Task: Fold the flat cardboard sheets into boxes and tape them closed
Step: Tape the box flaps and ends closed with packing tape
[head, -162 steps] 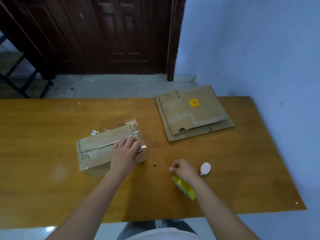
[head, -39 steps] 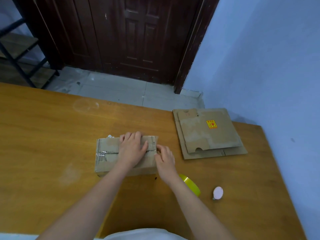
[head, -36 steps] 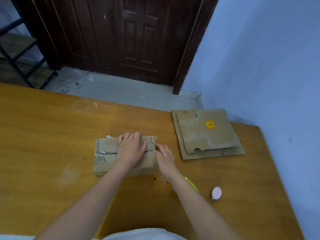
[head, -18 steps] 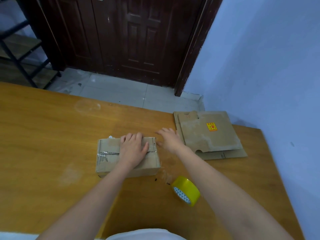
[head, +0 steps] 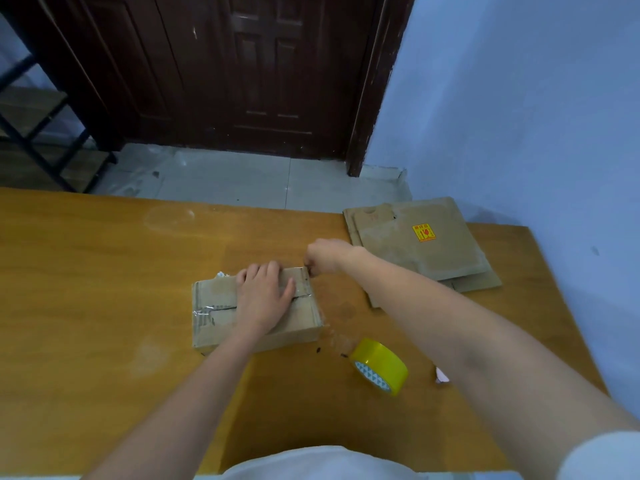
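A folded cardboard box with clear tape on its top seam lies on the wooden table. My left hand rests flat on the box's top, fingers spread. My right hand is curled at the box's far right corner, fingertips pinched at the tape edge there. A yellow tape roll stands on the table to the right of the box. Flat cardboard sheets with a yellow sticker are stacked at the far right.
A small white-pink object shows just beside my right forearm. A dark wooden door and a blue wall stand beyond the table. A black metal shelf frame is at the far left.
My right hand moved from the box's right end to its far right corner and curled shut. Earlier it put down the tape roll. My left hand stayed pressed on the box.
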Motion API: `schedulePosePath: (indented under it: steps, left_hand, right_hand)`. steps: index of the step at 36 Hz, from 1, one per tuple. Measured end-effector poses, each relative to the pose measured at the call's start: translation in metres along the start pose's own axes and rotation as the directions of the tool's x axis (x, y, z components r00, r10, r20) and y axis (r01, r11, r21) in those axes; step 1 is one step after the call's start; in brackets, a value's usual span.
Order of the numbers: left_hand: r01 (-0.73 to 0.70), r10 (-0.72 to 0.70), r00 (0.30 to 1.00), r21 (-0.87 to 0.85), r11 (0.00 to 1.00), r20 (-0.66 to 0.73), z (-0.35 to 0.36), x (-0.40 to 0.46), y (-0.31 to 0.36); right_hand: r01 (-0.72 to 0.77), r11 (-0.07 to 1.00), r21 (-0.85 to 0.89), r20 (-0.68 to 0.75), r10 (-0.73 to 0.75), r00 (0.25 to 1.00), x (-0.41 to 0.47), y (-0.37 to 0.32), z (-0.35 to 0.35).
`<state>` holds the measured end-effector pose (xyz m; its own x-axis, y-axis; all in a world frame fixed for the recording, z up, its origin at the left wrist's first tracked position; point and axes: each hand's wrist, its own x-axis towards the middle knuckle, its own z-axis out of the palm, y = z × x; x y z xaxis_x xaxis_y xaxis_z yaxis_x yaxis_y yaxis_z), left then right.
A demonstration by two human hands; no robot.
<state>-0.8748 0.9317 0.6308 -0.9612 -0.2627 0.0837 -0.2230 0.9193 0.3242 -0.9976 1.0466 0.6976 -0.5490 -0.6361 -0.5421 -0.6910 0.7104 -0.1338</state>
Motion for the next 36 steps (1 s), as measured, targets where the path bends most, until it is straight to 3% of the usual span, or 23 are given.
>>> schedulePosePath:
  steps: [5, 9, 13, 21, 29, 36]
  left_hand:
    - [0.004, -0.004, 1.000, 0.007, 1.000, -0.004, -0.003, -0.001, 0.003]
    - [0.004, -0.004, 1.000, 0.014, 1.000, 0.022, -0.007, -0.001, 0.005]
    - [0.009, -0.009, 1.000, 0.024, 1.000, 0.026, -0.007, -0.002, 0.005]
    - [0.011, -0.013, 0.999, 0.059, 0.998, 0.042, -0.007, -0.001, 0.009]
    - [0.026, -0.031, 0.998, 0.074, 0.997, 0.060, -0.006, -0.001, 0.013]
    - [0.021, -0.023, 0.999, 0.064, 0.998, 0.033, -0.007, -0.003, 0.013]
  right_hand:
    - [-0.043, 0.986, 0.159, -0.108, 0.061, 0.992, -0.001, 0.006, 0.017]
    - [-0.105, 0.924, 0.367, -0.181, 0.182, 0.966, -0.004, 0.009, 0.039]
    - [-0.102, 0.880, 0.463, -0.255, 0.243, 0.936, -0.010, 0.002, 0.055]
    - [-0.106, 0.847, 0.521, -0.083, 0.175, 0.981, -0.033, -0.007, 0.055]
    - [-0.046, 0.537, 0.842, -0.066, 0.186, 0.980, -0.053, -0.021, 0.062]
    - [-0.014, 0.316, 0.949, -0.047, 0.185, 0.982, -0.066, -0.019, 0.059]
